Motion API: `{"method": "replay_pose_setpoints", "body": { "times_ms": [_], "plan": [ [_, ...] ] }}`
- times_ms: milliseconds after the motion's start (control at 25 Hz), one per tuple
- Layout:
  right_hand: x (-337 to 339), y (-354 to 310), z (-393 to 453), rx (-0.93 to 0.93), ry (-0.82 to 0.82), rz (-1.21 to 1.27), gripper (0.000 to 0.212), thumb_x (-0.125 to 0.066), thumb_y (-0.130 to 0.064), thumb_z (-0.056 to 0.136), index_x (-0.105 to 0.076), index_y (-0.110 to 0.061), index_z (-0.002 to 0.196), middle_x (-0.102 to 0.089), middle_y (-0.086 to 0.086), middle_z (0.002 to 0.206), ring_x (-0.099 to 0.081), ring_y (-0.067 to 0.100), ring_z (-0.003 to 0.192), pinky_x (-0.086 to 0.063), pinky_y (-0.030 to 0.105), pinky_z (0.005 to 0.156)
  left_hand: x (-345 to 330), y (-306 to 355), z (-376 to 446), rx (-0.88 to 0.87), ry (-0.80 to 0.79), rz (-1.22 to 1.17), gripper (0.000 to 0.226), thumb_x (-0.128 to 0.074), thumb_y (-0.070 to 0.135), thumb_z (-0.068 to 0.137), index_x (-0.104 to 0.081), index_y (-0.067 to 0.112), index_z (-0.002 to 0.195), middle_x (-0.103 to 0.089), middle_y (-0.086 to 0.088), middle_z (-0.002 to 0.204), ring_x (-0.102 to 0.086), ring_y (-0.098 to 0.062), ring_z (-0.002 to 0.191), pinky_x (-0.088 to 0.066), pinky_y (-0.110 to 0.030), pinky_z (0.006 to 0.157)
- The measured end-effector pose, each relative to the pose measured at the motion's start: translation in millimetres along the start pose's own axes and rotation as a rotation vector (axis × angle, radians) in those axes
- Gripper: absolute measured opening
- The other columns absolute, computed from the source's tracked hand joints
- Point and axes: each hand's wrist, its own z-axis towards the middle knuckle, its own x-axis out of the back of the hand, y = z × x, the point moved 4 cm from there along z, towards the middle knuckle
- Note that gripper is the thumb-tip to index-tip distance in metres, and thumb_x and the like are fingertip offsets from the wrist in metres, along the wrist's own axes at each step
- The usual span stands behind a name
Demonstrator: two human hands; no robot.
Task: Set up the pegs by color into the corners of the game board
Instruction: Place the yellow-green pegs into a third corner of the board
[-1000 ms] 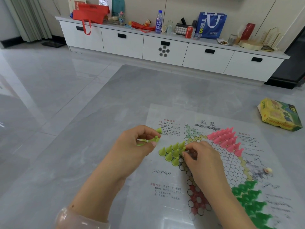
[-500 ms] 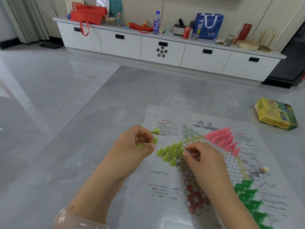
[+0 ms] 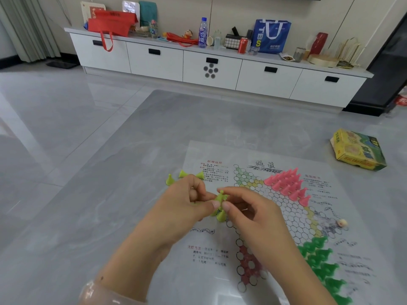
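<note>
I note the left hand (image 3: 187, 203) has closed in against the right hand (image 3: 248, 214); their fingers (image 3: 225, 206) now meet over one lime peg (image 3: 221, 198). Three lime pegs (image 3: 182, 176) now lie beyond the left fingers, previously held there.

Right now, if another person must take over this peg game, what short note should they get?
Left hand and right hand meet over the board's left corner, both pinching a lime peg.
More lime pegs stand under the fingers; three loose lime pegs lie beyond the left hand.
Done: pink pegs fill their corner; dark green pegs stand at the near right.
Left: finish the lime corner. The red corner and pale green corner hold no pegs.
</note>
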Motion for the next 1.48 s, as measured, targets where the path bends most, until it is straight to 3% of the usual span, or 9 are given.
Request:
{"method": "replay_pose_setpoints", "body": {
  "times_ms": [200, 360, 680, 800, 880, 1000, 1160, 1280, 1480],
  "plan": [
    [2, -9, -4, 0.163, 0.001, -0.232, 0.034, -0.061, -0.020, 0.079, -0.063, -0.039, 0.106, -0.061, -0.014, 0.084, -0.060, 0.008, 0.073, -0.049, 0.016, 0.066, -1, -1, 3, 0.014, 0.029, 0.001, 0.021, -0.064, 0.007, 0.081, -0.045, 0.014, 0.074, -0.049, -0.002, 0.058, -0.043, -0.013, 0.055, -0.037, -0.024, 0.058],
    [6, -4, -2, -0.020, 0.074, 0.063, 0.038, -0.066, -0.011, 0.079, -0.059, -0.043, 0.098, -0.064, -0.007, 0.079, -0.061, 0.002, 0.068, -0.048, 0.012, 0.061, -5, 2, 3, -0.010, 0.003, -0.032, 0.022, -0.060, -0.001, 0.082, -0.044, 0.014, 0.076, -0.070, 0.007, 0.065, -0.053, -0.002, 0.052, -0.038, -0.020, 0.057],
    [2, -6, -2, -0.072, 0.046, 0.232, 0.018, -0.063, -0.002, 0.080, -0.070, -0.018, 0.078, -0.069, -0.003, 0.070, -0.059, -0.003, 0.058, -0.045, 0.008, 0.056, -10, 4, 5, -0.028, 0.012, -0.017, 0.020, -0.062, 0.000, 0.081, -0.046, 0.011, 0.075, -0.068, 0.010, 0.057, -0.052, 0.004, 0.046, -0.039, -0.008, 0.047],
    [3, -3, -1, -0.089, 0.059, 0.218, 0.013, -0.064, -0.005, 0.079, -0.066, -0.017, 0.078, -0.068, -0.010, 0.069, -0.058, -0.004, 0.059, -0.045, 0.009, 0.057, -9, 4, 7, -0.026, 0.033, 0.002, 0.014, -0.060, 0.010, 0.084, -0.050, 0.015, 0.076, -0.070, 0.008, 0.072, -0.050, 0.005, 0.048, -0.040, -0.013, 0.054],
    [10, 2, 0, -0.115, 0.133, 0.191, 0.013, -0.065, -0.011, 0.079, -0.066, -0.024, 0.076, -0.068, -0.011, 0.075, -0.060, -0.002, 0.065, -0.049, 0.013, 0.063, 0, 2, 12, -0.066, 0.161, 0.171, 0.008, -0.055, 0.021, 0.088, -0.056, 0.022, 0.080, -0.065, 0.010, 0.086, -0.048, 0.004, 0.051, -0.038, -0.017, 0.059],
    [24, 11, 3, -0.164, 0.267, 0.188, 0.017, -0.065, -0.015, 0.079, -0.065, -0.031, 0.075, -0.069, -0.013, 0.081, -0.064, 0.004, 0.076, -0.053, 0.026, 0.076, 10, 3, 17, -0.173, 0.329, 0.588, 0.019, -0.049, 0.018, 0.091, -0.060, 0.030, 0.101, -0.055, 0.011, 0.107, -0.045, -0.007, 0.075, -0.030, -0.014, 0.061],
    [27, 10, 5, -0.190, 0.292, 0.183, 0.016, -0.064, -0.014, 0.080, -0.065, -0.030, 0.077, -0.070, -0.006, 0.080, -0.065, 0.009, 0.080, -0.054, 0.033, 0.080, 0, -10, 22, -0.164, 0.244, 0.889, 0.043, -0.040, 0.008, 0.092, -0.050, 0.030, 0.129, -0.041, 0.007, 0.135, -0.048, -0.015, 0.112, -0.036, -0.018, 0.084],
    [25, 10, 5, -0.204, 0.281, 0.166, 0.016, -0.064, -0.015, 0.080, -0.065, -0.030, 0.077, -0.069, -0.007, 0.080, -0.064, 0.009, 0.080, -0.054, 0.035, 0.082, -2, -18, 24, -0.102, 0.227, 0.998, 0.040, -0.038, 0.006, 0.092, -0.051, 0.021, 0.126, -0.040, 0.002, 0.128, -0.050, -0.019, 0.110, -0.045, -0.030, 0.088],
    [25, 10, 3, -0.217, 0.264, 0.154, 0.016, -0.063, -0.015, 0.081, -0.064, -0.031, 0.078, -0.069, -0.007, 0.081, -0.065, 0.010, 0.081, -0.054, 0.035, 0.083, 3, -19, 25, -0.084, 0.291, 0.978, 0.037, -0.040, 0.006, 0.091, -0.050, 0.017, 0.124, -0.047, -0.003, 0.122, -0.050, -0.022, 0.107, -0.036, -0.024, 0.075]
  ]
}}
